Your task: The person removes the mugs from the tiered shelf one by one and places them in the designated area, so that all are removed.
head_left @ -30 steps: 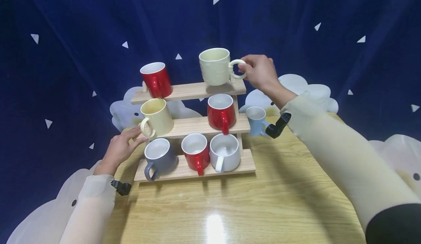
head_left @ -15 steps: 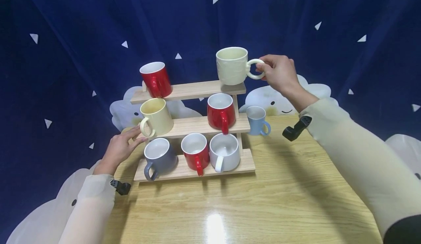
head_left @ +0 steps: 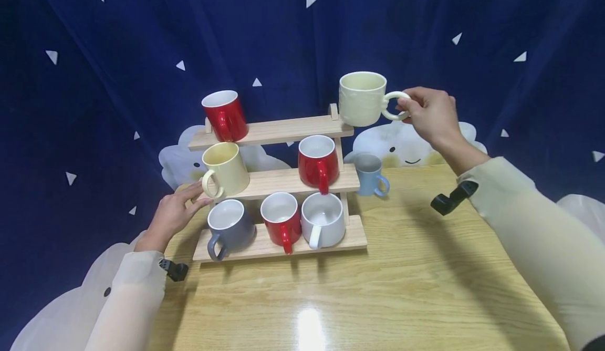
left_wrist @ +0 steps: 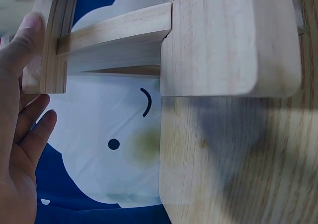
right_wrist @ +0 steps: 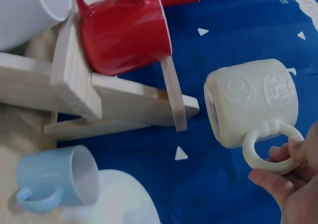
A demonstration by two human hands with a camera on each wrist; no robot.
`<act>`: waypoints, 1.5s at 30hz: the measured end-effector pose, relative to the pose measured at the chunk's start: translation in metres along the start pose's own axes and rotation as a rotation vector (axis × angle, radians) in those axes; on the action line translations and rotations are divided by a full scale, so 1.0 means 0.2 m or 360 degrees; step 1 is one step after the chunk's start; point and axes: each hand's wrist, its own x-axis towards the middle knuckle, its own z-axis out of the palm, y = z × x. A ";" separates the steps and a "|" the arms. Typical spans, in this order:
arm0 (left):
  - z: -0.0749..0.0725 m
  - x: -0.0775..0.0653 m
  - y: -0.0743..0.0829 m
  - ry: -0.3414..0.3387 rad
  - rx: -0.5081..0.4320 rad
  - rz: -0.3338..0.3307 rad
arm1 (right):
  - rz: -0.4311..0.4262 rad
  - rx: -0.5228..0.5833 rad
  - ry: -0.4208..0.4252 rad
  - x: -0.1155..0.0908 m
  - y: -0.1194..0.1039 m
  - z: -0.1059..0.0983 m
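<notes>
My right hand (head_left: 432, 117) pinches the ring handle of a pale cream mug (head_left: 363, 100), held upright in the air just off the right end of the top shelf. Raised patterns show on its side in the right wrist view, where the mug (right_wrist: 253, 102) hangs apart from the rack. My left hand (head_left: 175, 212) grips the left end of the middle shelf on the wooden three-tier rack (head_left: 269, 179). In the left wrist view, the thumb lies on one face of that board (left_wrist: 54, 45) and the fingers curl behind it. A yellow mug (head_left: 227, 169) stands right beside this hand.
A red mug (head_left: 226, 115) stands on the top shelf, another red mug (head_left: 318, 162) on the middle one. The bottom shelf bears a grey mug (head_left: 230, 227), a red mug (head_left: 281, 219) and a white mug (head_left: 323, 219). Behind the rack's right side, a light blue mug (head_left: 368, 175) stands on the table.
My right hand has carried the cream mug rightward, from over the top shelf's right part to beyond its end. The left hand stays on the rack.
</notes>
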 end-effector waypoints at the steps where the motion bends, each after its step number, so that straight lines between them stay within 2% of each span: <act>1: 0.00 0.00 0.00 0.0003 0.0000 0.0003 | 0.0012 -0.0006 0.0007 0.00 0.01 -0.01; 10: 0.00 0.00 0.00 0.0009 0.0009 -0.0003 | -0.0001 -0.0023 0.0103 -0.05 0.18 -0.05; 24: -0.01 0.00 0.00 -0.0009 0.0018 -0.0016 | -0.0032 0.0020 0.0198 -0.11 0.45 -0.03; 30: -0.01 0.00 0.00 0.0000 0.0025 0.0002 | -0.0027 -0.0041 0.0235 -0.13 0.54 -0.01; 37: 0.00 0.00 -0.01 0.0026 0.0018 0.0021 | 0.0016 0.0014 0.0266 -0.16 0.64 0.03; 45: 0.00 -0.01 -0.02 0.0038 0.0023 0.0037 | 0.0070 -0.0026 0.0281 -0.20 0.75 0.08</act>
